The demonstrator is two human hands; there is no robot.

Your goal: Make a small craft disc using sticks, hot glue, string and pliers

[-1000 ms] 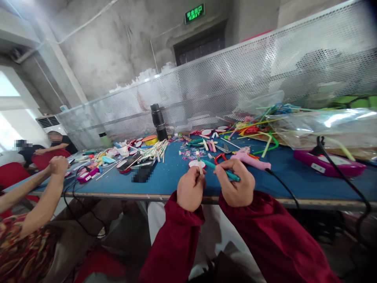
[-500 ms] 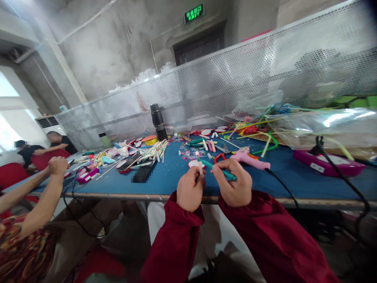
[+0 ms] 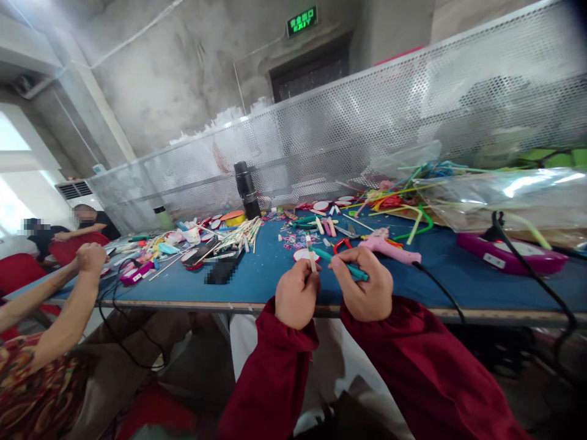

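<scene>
Flask (image 3: 246,192), contents hidden, stick (image 3: 312,261) in left hand (image 3: 294,296)

**Obscured and Cropped Items**

Left hand (image 3: 297,293): fingers conceal part of the pale stick (image 3: 313,262). Right hand (image 3: 367,285): fingers conceal part of the teal pen (image 3: 359,273); contact between pen tip and stick is too small to confirm. The white disc (image 3: 301,253) just beyond the left hand is partly covered. Small loops (image 3: 292,242) beyond both hands are too fine to count. Right of the hands, the clear plastic bag (image 3: 513,198) is cropped at the right edge. Left of the hands, the black flat object (image 3: 221,270) is partly pixelated; a seated person (image 3: 43,373) is cropped at the left edge.
</scene>
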